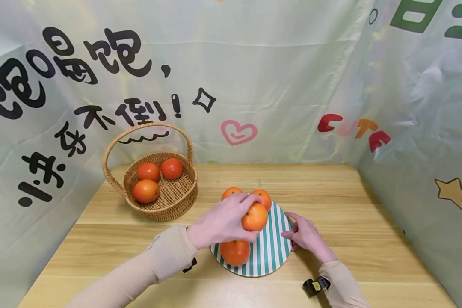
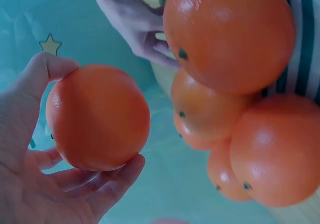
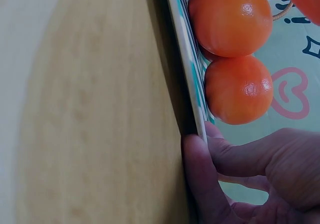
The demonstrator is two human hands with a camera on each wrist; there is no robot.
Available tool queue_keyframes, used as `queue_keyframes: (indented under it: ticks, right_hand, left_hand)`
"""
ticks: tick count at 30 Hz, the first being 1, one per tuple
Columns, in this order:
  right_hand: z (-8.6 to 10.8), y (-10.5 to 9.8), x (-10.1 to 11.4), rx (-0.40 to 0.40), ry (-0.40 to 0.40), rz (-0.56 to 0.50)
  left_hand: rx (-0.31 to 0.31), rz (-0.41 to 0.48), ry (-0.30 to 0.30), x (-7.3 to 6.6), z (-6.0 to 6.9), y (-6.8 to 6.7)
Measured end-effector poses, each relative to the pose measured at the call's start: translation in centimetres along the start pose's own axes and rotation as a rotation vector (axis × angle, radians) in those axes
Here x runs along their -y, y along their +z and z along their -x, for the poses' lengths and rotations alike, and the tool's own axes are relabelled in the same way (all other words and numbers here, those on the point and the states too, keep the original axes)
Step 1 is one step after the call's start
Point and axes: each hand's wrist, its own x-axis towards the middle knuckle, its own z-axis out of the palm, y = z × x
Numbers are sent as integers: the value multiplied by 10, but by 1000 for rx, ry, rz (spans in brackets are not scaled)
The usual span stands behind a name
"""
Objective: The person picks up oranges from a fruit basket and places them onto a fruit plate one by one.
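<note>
My left hand grips an orange above a round board with green and white stripes. In the left wrist view the thumb and fingers curl round this orange, apart from the others. Several more oranges are on the board: one at the front, two at the back. The left hand hides part of the group. At the board's right edge, my right hand pinches the rim between thumb and fingers, as the right wrist view shows at the board's edge.
A wicker basket with a tall handle stands at the back left of the wooden table. Three orange-red round fruits lie in it. A printed cloth hangs behind the table and along its sides.
</note>
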Motion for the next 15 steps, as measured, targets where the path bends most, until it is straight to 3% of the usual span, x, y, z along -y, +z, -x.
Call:
queue_keyframes:
  ticks: [9,15]
  right_hand:
    - [-1,1,-2,2,-12,-8]
    - [-1,1,-3,13,-11,-16]
  left_hand:
    - [39,-121,85,-14,-6,20]
    - [11,-264,177,-20,-5,34]
